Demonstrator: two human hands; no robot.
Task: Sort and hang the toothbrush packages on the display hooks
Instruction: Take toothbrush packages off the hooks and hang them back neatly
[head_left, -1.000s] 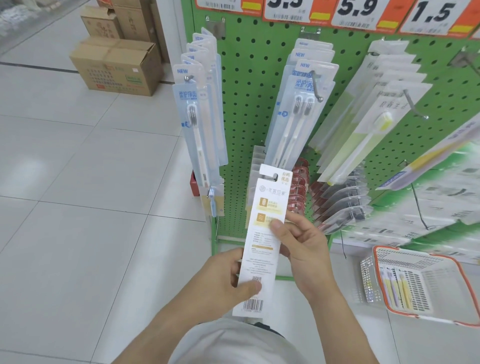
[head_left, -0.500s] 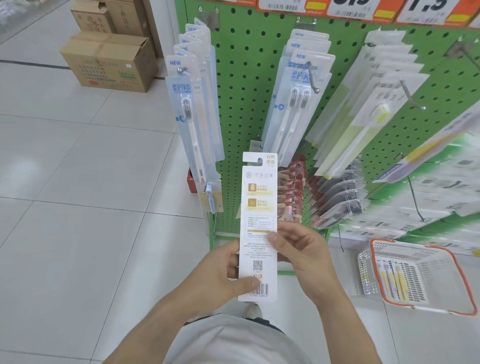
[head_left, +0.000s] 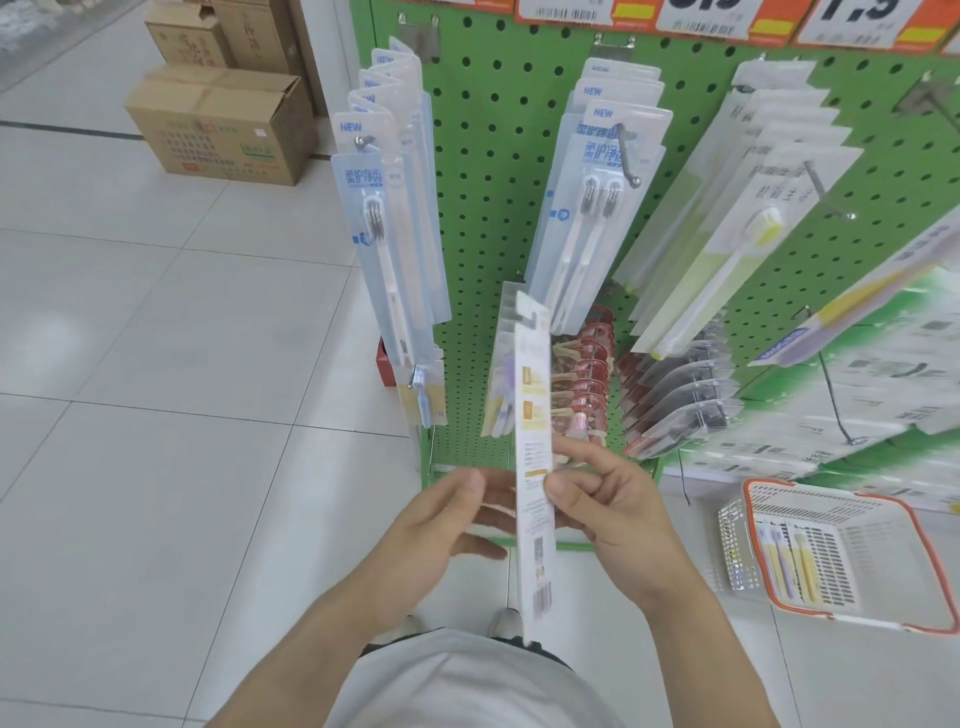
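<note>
A long, narrow white cardboard toothbrush package (head_left: 534, 467) with yellow printed panels stands nearly upright and is turned almost edge-on to the camera, in front of the lower part of the green perforated metal display board (head_left: 493, 171). Its hang-tab end points up toward the board; its barcode end points down toward the person's grey shirt (head_left: 467, 680).

The right hand (head_left: 608, 499) holds the package at about mid-length, thumb on the printed face, fingers curled behind it, pinching the card. The left hand (head_left: 441, 525) is just left of the package, fingers loosely spread and relaxed; contact with the card cannot be confirmed, and the frame is motion-blurred there.

On the board's upper left, a row of pale blue blister-packed toothbrush packages (head_left: 384, 244) marked "NEW" hangs from a metal hook (head_left: 362, 140). At the board's centre, a second row of pale blue twin-brush packages (head_left: 592, 208) hangs from a curved metal hook (head_left: 626, 156). To the right of these, translucent packages with a yellow-bristled brush (head_left: 727, 244) hang on a further hook (head_left: 831, 197). Low on the board, directly behind the held package, hang red-and-clear packages (head_left: 587, 374).

On the white tiled floor (head_left: 156, 415), right of the board's base, sits a white plastic basket with an orange rim (head_left: 753, 551) containing yellow and purple toothbrush packages (head_left: 784, 561). Left of the board's top, brown cardboard boxes (head_left: 223, 124) rest on the floor.
</note>
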